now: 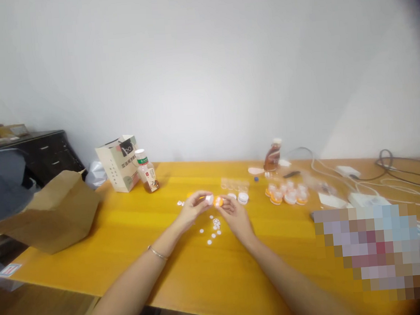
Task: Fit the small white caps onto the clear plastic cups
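Pinching a white piece (209, 199) in the left hand (193, 209) and an orange piece (217, 202) in the right hand (236, 216), with both hands nearly closed; holding the pair side by side at mid-frame. Cannot tell whether touching.

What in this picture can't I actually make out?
All in the head view:
White piece in the left hand: partly covered by fingers, too small to identify.
Orange piece in the right hand: partly covered by fingers.
Whatever lies under the mosaic patch: pixelated over.
Forearms: cut off by bottom edge.
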Demonstrator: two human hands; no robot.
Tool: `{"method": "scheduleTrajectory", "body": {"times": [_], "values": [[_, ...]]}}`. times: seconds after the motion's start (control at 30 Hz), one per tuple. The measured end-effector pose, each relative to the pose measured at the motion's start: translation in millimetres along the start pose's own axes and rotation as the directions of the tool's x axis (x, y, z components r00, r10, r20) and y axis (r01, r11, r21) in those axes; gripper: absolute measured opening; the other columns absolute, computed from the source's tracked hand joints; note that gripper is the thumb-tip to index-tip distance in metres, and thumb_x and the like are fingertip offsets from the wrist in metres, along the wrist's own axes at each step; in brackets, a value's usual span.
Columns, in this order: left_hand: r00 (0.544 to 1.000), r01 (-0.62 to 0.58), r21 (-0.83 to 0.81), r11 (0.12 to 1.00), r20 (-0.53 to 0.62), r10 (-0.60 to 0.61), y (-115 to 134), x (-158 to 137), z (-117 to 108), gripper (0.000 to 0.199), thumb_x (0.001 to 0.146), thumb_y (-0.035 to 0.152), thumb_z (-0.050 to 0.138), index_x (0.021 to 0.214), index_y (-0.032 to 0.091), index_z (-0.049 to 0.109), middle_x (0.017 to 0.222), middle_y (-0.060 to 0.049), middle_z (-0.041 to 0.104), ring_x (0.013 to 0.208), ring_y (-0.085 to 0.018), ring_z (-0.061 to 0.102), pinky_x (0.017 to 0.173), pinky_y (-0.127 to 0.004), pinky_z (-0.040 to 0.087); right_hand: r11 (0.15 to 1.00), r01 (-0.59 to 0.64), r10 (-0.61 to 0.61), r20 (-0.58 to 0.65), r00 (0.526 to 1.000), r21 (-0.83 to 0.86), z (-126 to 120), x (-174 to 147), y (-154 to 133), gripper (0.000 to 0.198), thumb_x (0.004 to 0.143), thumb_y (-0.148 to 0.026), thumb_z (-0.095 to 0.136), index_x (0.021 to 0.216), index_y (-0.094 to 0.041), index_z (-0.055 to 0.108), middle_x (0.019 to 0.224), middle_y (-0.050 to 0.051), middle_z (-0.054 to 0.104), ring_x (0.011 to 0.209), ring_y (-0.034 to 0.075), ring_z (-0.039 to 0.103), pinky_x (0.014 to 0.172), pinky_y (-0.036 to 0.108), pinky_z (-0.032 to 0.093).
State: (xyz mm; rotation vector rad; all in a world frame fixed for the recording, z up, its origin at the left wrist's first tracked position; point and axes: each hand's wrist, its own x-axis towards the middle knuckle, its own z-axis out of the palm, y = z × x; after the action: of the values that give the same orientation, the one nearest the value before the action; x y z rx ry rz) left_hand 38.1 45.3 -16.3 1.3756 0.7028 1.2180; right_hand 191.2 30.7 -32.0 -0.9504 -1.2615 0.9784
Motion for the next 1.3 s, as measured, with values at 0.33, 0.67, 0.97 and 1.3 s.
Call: {"method": "scheduleTrajectory", "body": {"times": [0.33,0.67,0.97,1.3], "values": [[0.979,-0.202,0.387,0.900,0.070,0.190,-1,-3,8,0.026,0.076,0.027,0.056,0.101,0.019,0.055,0.107,-0.009,0.053,0.105,-0.019,0.048,0.089,-0.031,0.040,0.996,0.059,-0.055,0.056,0.997,-0.068,0,-4,-4,0.025,0.063,-0.025,0.064,0.088,-0.025,0.058,0.079,0.000,0.065,0.074,0.016,0.062,0.077,0.034,0.049],[0.955,-0.289,0.481,0.828,0.206,0.214,5,-6,0,0.030,0.078,0.021,0.052,0.107,0.021,0.052,0.109,-0.009,0.049,0.105,-0.019,0.046,0.084,-0.030,0.044,0.998,-0.039,0.033,0.096,0.995,0.057,2,-3,-2,0.037,0.058,-0.021,0.067,0.093,-0.022,0.055,0.079,0.000,0.064,0.074,0.016,0.062,0.075,0.033,0.048],[0.938,-0.317,0.543,0.778,0.304,0.170,6,-5,-9,0.026,0.078,0.020,0.052,0.103,0.020,0.056,0.106,-0.009,0.054,0.100,-0.018,0.048,0.084,-0.032,0.042,0.998,-0.060,0.054,0.162,0.985,0.033,1,-2,6,0.037,0.056,-0.020,0.068,0.088,-0.022,0.049,0.072,-0.001,0.063,0.069,0.014,0.060,0.073,0.033,0.048],[0.932,-0.333,0.602,0.725,0.328,0.155,8,-3,-15,0.029,0.077,0.019,0.054,0.106,0.020,0.057,0.100,-0.007,0.057,0.095,-0.018,0.051,0.086,-0.031,0.040,0.977,-0.209,0.197,0.180,0.964,0.046,1,-4,-4,0.035,0.049,-0.024,0.075,0.073,-0.019,0.051,0.068,0.000,0.064,0.068,0.015,0.061,0.073,0.031,0.047]]}}
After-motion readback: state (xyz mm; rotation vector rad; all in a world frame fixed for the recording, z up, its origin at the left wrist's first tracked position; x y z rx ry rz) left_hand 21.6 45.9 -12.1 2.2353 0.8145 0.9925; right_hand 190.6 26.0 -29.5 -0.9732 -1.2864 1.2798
